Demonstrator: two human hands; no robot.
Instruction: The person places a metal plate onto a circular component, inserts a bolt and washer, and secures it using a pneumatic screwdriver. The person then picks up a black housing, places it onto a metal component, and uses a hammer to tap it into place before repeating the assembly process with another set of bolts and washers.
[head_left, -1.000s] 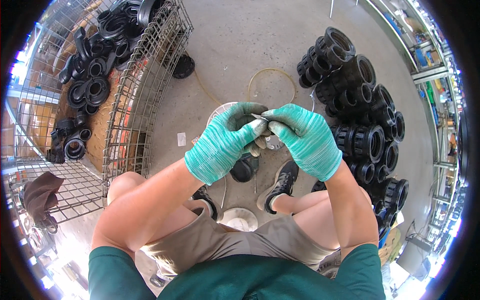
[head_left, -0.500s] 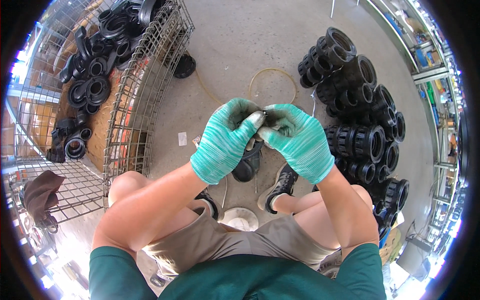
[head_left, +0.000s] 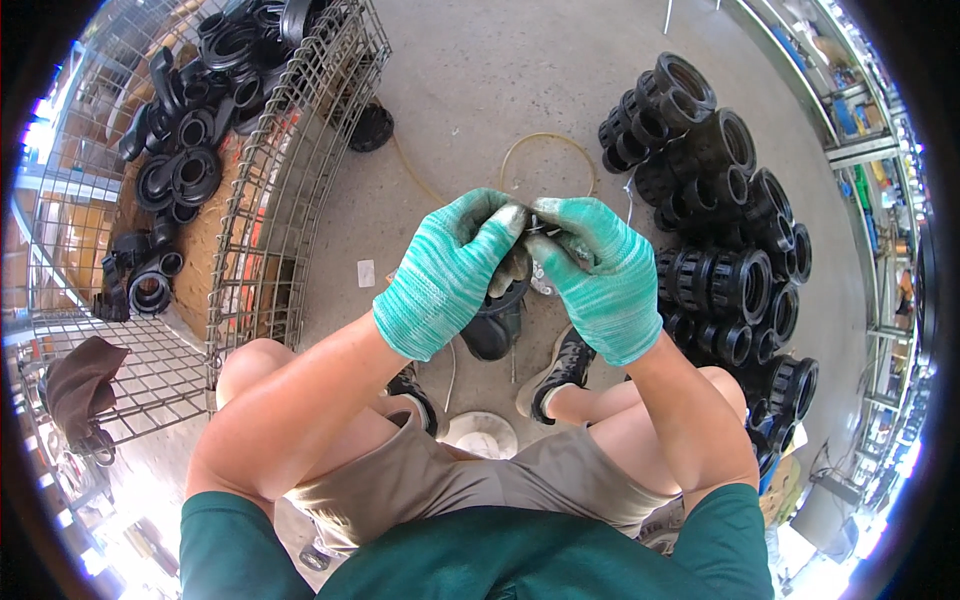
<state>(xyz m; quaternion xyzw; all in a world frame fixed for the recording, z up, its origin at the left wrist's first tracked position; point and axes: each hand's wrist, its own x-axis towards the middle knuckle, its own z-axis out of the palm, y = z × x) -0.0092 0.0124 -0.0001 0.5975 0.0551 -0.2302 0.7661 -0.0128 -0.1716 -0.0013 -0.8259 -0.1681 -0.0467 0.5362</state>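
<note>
Sliver [head_left: 534, 228] of something light sits right of the wire cage [head_left: 310, 110], pinched in the fingers of my left hand [head_left: 437, 270]; I cannot tell whether my right hand [head_left: 607, 285] grips it too. Black fittings [head_left: 211, 182] lie inside the cage; ribbed black rings [head_left: 700, 275] stack farther right of it.

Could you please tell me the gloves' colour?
Streaky green and white gloves, with greyish fingers; head view.

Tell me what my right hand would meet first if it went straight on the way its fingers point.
Most likely your left hand: your right hand points toward its thumb and fingertips, close by in view, though depth there is hard to judge.
</note>
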